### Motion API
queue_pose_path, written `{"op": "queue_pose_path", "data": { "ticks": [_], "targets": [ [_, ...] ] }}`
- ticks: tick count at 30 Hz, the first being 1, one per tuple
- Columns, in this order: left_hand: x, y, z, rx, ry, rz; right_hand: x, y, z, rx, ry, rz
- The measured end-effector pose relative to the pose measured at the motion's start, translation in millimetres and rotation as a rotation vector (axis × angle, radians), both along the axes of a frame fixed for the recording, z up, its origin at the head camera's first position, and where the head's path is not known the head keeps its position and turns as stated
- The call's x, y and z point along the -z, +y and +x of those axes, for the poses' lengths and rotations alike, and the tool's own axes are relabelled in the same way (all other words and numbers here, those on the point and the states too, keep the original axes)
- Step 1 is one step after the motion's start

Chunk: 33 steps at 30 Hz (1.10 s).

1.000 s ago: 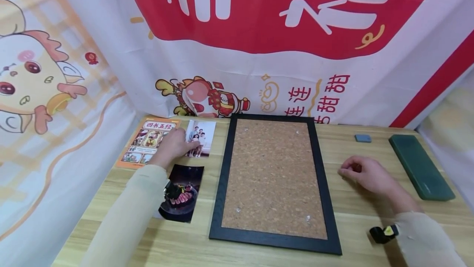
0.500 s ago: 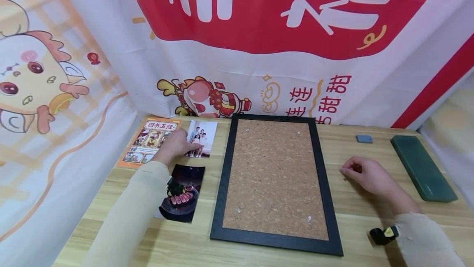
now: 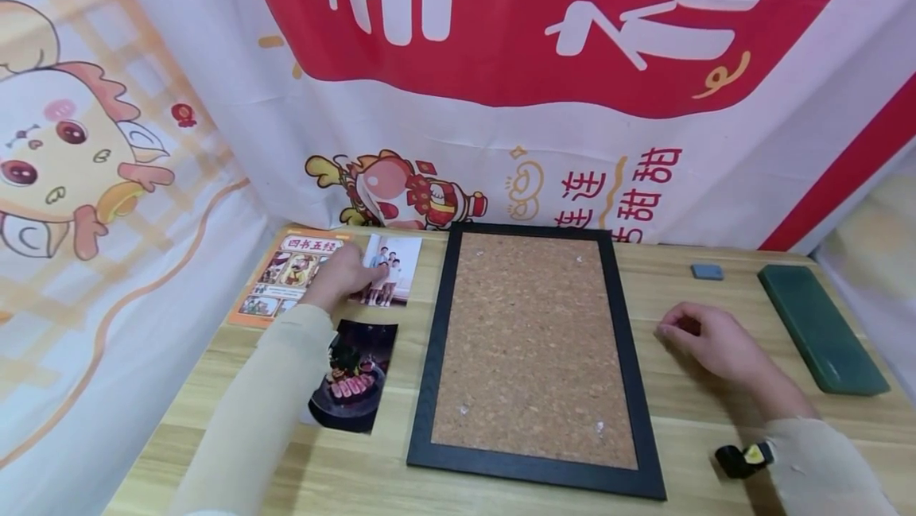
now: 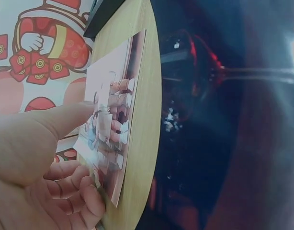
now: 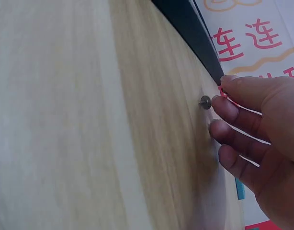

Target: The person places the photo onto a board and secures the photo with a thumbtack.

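Note:
My left hand [image 3: 343,273] is at the left side of a family photo [image 3: 404,265] on the table. In the left wrist view its thumb [image 4: 73,117] lies over the photo's face and the curled fingers [image 4: 70,191] meet its near edge. My right hand [image 3: 716,341] hovers low over the table, right of a black-framed cork board [image 3: 533,349]. In the right wrist view its fingers are loosely bent, with the index fingertip beside a dark thumbtack [image 5: 205,102] on the wood. No object shows between thumb and index.
A dark food photo [image 3: 358,377] lies below the left hand, and an orange comic-style cover [image 3: 261,285] lies left of it. At the right are a small blue block [image 3: 707,272] and a green rectangular case [image 3: 823,329]. A printed cloth [image 3: 501,158] hangs behind the table.
My left thumb has shifted slightly up the family photo. The right hand stays almost where it was, and the board has not moved.

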<state>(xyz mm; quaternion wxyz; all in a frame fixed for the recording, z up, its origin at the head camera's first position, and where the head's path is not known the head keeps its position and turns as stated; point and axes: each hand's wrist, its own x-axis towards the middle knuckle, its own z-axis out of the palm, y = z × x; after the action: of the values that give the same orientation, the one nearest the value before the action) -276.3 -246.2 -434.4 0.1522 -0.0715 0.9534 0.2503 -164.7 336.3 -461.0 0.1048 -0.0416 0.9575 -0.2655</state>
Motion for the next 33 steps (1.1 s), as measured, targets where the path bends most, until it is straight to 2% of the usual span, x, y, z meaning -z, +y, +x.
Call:
{"op": "queue_pose_path", "data": {
  "ticks": [3, 11, 17, 23, 27, 33],
  "targets": [
    [2.7, 1.0, -3.3, -0.004, 0.029, -0.004, -1.8, -2.0, 0.6, 0.015, 0.004, -0.013],
    [9.2, 1.9, -9.6, -0.083, -0.035, 0.035, -8.2, -7.2, 2.1, 0.038, 0.027, -0.034],
    [10.8, 2.1, -13.7, -0.099, -0.047, 0.075, -11.5, -13.0, 2.3, 0.041, 0.055, -0.045],
    [14.3, 2.2, -10.7, -0.094, -0.005, 0.100, -14.8, -20.2, 3.1, 0.012, 0.100, -0.057],
    [17.1, 2.0, -10.4, -0.093, 0.064, 0.059, -16.9, -24.0, 1.6, 0.010, 0.104, -0.066],
    [12.5, 4.6, -6.2, -0.095, 0.101, 0.052, -20.5, -26.4, 1.3, 0.018, 0.096, -0.080]
  ]
}}
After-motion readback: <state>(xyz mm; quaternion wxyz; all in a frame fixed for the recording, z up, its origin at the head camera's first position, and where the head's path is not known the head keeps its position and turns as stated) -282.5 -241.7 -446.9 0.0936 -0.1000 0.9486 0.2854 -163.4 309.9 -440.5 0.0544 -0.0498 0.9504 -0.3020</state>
